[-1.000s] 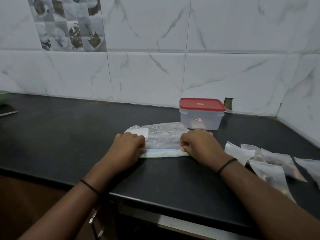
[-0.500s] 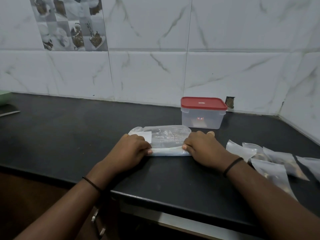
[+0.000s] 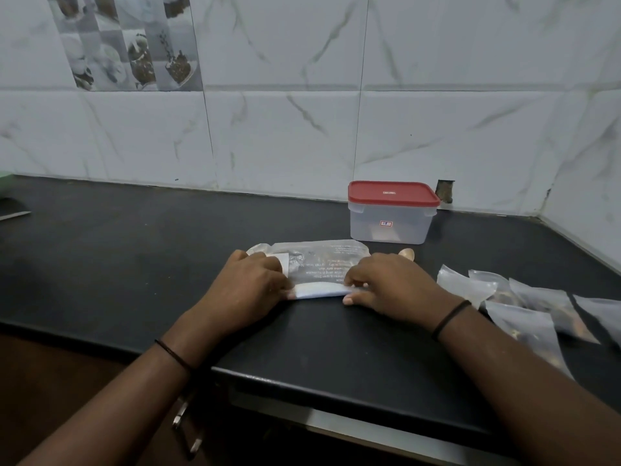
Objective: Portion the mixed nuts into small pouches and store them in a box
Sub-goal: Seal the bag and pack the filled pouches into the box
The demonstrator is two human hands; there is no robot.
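Observation:
A clear printed plastic nut bag (image 3: 319,260) lies flat on the black counter (image 3: 134,257), its near edge rolled into a white fold. My left hand (image 3: 248,284) pinches the fold's left end and my right hand (image 3: 389,284) pinches its right end, fingers curled on the plastic. Behind the bag stands a translucent box with a red lid (image 3: 392,211), closed. Several small filled pouches (image 3: 524,307) lie on the counter to the right of my right wrist.
A spoon tip (image 3: 407,253) shows just behind my right hand. Marble-tiled walls close the back and right side. A knife blade (image 3: 15,215) and a green object lie at the far left edge. A drawer handle (image 3: 184,428) hangs below the counter's front edge.
The bag's near edge has been rolled further over itself away from me, and both hands have shifted slightly forward with the fold.

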